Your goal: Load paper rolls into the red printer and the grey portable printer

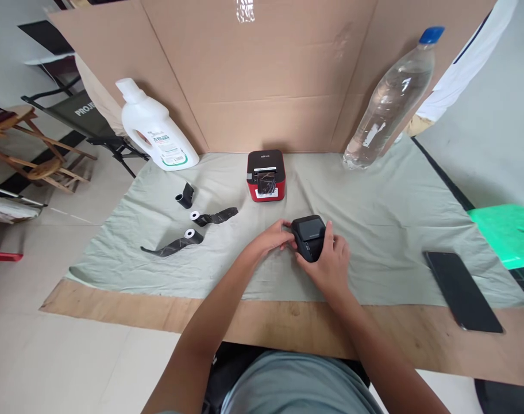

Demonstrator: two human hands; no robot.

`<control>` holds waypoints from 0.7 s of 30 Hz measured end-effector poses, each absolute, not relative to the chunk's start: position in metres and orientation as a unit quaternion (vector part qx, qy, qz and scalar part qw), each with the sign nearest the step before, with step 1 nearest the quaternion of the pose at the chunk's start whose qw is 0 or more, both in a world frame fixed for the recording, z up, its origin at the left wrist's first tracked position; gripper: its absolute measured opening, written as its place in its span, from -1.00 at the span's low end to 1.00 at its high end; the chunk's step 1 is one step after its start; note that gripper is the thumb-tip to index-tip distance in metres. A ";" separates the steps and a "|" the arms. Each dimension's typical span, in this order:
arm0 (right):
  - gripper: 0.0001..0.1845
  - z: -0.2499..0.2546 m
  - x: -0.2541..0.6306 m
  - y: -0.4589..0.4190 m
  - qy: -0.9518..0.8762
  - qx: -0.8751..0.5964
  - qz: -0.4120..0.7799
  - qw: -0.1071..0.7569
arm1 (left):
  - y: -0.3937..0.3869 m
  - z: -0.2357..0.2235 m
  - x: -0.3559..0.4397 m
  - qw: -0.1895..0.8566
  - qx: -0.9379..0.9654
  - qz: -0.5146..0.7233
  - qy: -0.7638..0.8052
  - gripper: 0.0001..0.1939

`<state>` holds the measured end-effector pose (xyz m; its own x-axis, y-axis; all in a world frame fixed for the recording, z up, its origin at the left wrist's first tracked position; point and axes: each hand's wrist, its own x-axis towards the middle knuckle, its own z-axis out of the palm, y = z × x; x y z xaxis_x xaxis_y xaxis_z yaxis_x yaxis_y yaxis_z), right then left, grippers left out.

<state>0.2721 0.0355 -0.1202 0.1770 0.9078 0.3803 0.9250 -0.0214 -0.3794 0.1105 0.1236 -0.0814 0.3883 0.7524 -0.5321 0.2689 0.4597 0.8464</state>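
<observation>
A small black portable printer (310, 230) is gripped between both hands over the cloth, its lid panel facing up. My right hand (331, 264) wraps its right and near sides, with the forefinger stretched along the right edge. On the other side, my left hand (274, 237) pinches the left edge with bent fingers. Farther back stands a red-and-black printer (266, 175), with a black paper strip (266, 183) at its front slot. Left of it lie dark paper rolls: a short one (185, 196), one with a crumpled tail (214, 217) and one with a long tail (176, 246).
A cardboard screen (262, 63) closes off the back. Before it stand a white detergent jug (156, 129) and a tall clear bottle (389, 103) with a blue cap. A phone (462, 290) lies at right, near a green plastic item (505, 233). Bare wood (288, 319) edges the front.
</observation>
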 end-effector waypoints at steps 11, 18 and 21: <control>0.17 -0.120 0.275 0.035 -0.647 -0.708 -0.009 0.281 | 0.123 -0.106 0.103 0.609 0.569 0.270 0.481 -0.78; 0.18 -0.119 0.276 0.036 -0.656 -0.698 -0.006 0.288 | 0.124 -0.111 0.096 0.469 0.688 0.289 0.472 -0.87; 0.20 -0.119 0.276 0.035 -0.658 -0.698 -0.001 0.283 | 0.123 -0.106 0.090 0.330 0.770 0.253 0.484 -0.83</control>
<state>0.2759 0.0351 -0.1187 0.1348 0.9175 0.3743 0.9187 0.0258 -0.3942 0.0897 0.1226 -0.1062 0.4028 0.9125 0.0708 0.5783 -0.3137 0.7531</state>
